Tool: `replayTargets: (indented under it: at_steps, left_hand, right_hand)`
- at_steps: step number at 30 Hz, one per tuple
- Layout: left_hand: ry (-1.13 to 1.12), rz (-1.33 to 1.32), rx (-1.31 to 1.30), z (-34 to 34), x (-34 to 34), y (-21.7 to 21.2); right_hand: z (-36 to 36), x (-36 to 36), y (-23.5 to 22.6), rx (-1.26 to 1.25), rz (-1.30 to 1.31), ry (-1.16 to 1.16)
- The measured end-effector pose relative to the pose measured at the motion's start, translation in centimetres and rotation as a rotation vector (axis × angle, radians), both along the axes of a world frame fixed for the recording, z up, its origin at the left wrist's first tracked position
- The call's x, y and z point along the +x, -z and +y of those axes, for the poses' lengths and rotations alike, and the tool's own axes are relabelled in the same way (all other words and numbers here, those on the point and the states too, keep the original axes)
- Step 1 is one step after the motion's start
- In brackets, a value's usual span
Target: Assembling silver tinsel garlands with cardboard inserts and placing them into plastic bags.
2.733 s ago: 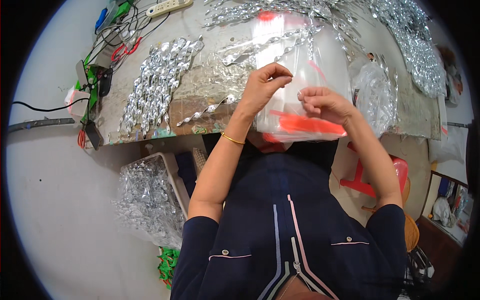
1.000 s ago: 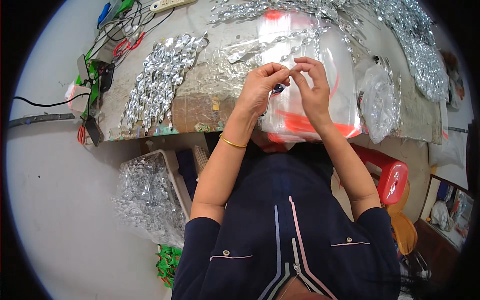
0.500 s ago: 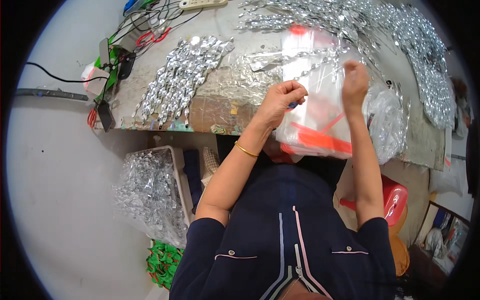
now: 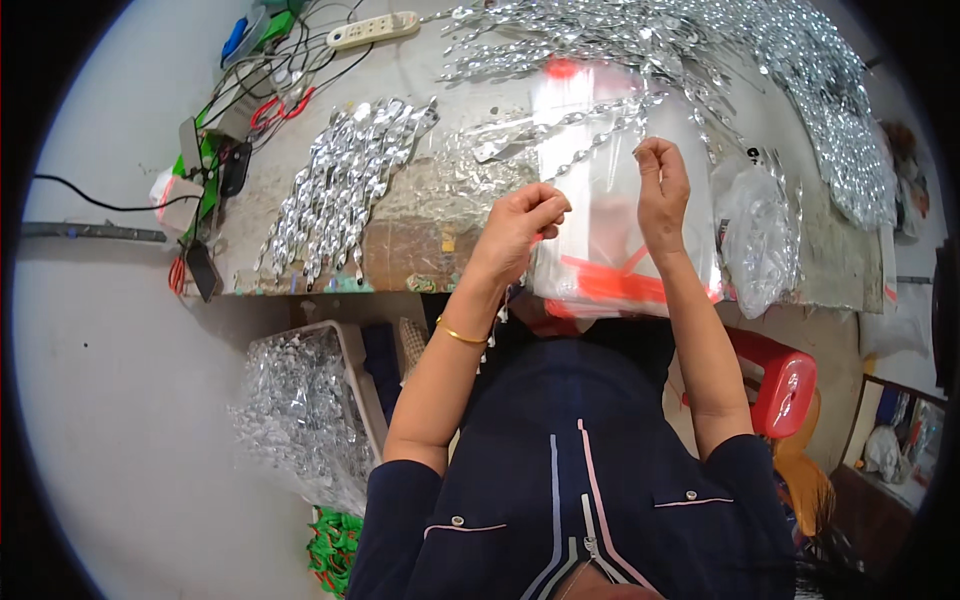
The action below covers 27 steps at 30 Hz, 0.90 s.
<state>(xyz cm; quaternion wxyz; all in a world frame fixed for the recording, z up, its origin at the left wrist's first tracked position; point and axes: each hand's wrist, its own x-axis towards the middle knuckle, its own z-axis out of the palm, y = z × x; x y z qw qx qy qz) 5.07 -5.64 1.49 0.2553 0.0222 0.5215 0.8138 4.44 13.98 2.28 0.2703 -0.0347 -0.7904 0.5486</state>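
Note:
My left hand (image 4: 518, 232) is closed over the front of a stack of clear plastic bags with red-orange edges (image 4: 615, 284). A bit of red shows under its fingers, and a thin cord with small pale pieces (image 4: 503, 314) hangs below it; what it grips is mostly hidden. To the right, above the bags, my right hand (image 4: 663, 195) is pinched, thumb against fingers; anything in it is too small to make out. Between and beyond the hands, twisted silver foil strands (image 4: 590, 148) lie across the bags.
Silver strands lie in a row (image 4: 345, 180) at left and a large heap (image 4: 800, 60) at back right. A crumpled clear bag (image 4: 760, 235) sits right. Power strip (image 4: 373, 31), cables and red-handled pliers (image 4: 282, 108) are back left. Below stand a foil-filled bin (image 4: 350, 370) and red stool (image 4: 785, 385).
Both hands have shifted left in the picture, and the right has come lower with its fingers pinched. The view has also moved slightly. Blue that showed in my left hand is now hidden.

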Motion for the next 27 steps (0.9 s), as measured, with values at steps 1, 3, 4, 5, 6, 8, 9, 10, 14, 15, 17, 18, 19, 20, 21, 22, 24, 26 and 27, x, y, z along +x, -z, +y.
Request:
replayTargets:
  at_steps: [1,3,4,5,6,8,9,10,14,15,17,18,19,20,21,22,24,26,27]
  left_hand:
    - [0.010,0.005,-0.050,-0.2,0.0,-0.5]
    - [0.047,0.003,-0.051,-0.8,0.3,-1.4]
    - [0.078,0.002,-0.073,-1.2,0.3,-1.7]
    - [0.106,0.001,-0.095,-1.6,0.5,-2.2]
    - [0.119,0.005,-0.118,-1.5,0.5,-2.5]
    - [0.178,-0.003,-0.147,-1.9,0.1,-4.1]
    - [0.216,-0.025,-0.178,-2.3,-0.1,-5.3]
    - [0.229,-0.015,-0.278,-2.6,-0.5,-7.1]
    - [0.149,0.415,-0.726,-5.9,-5.2,-10.6]
    - [0.065,0.535,-0.867,-7.0,-7.2,-10.9]
    - [-0.134,0.684,-1.104,-9.4,-11.2,-11.5]
    - [-0.241,0.756,-1.177,-10.7,-12.8,-11.1]
    - [-0.348,0.830,-1.240,-11.4,-14.5,-10.0]
    - [-0.421,0.935,-1.306,-11.9,-16.0,-8.4]
    - [-0.493,1.041,-1.365,-12.1,-17.3,-6.3]
    - [-0.495,0.988,-1.334,-12.4,-18.3,-4.1]
    - [-0.508,1.076,-1.346,-13.0,-19.6,0.8]
    - [-0.498,0.992,-1.378,-13.1,-20.1,4.4]
    - [-0.504,1.001,-1.372,-13.0,-20.2,5.2]
  right_hand:
    - [0.4,0.1,0.6,0.000,0.004,0.015]
    - [1.0,0.3,1.4,-0.203,0.000,0.003]
    - [1.3,0.4,1.7,-0.204,0.009,0.017]
    - [1.1,0.7,1.4,-0.193,-0.004,-0.010]
    - [0.9,1.0,1.4,-0.182,-0.016,-0.031]
    - [-0.1,2.1,2.0,-0.034,0.046,-0.150]
    - [-0.9,2.7,1.1,0.185,0.067,-0.185]
    - [-1.4,3.1,0.1,0.206,0.044,-0.299]
    - [-2.2,3.8,-1.9,0.181,0.006,-0.441]
    - [-2.0,3.8,-2.2,0.181,0.001,-0.436]
    - [-1.6,3.5,-2.5,0.176,0.007,-0.437]
    - [-1.3,3.3,-2.2,0.165,-0.042,-0.442]
    - [-0.7,3.0,-2.0,0.160,-0.093,-0.440]
    - [-0.3,3.0,-1.7,0.131,-0.147,-0.439]
    - [0.2,3.0,-1.7,0.139,-0.136,-0.441]
    - [0.5,3.2,-1.6,0.154,-0.157,-0.434]
    - [0.8,3.6,-1.4,0.149,-0.174,-0.431]
    - [1.5,4.4,-1.4,0.194,-0.171,-0.414]
    - [2.0,4.9,-1.3,0.232,-0.180,-0.399]
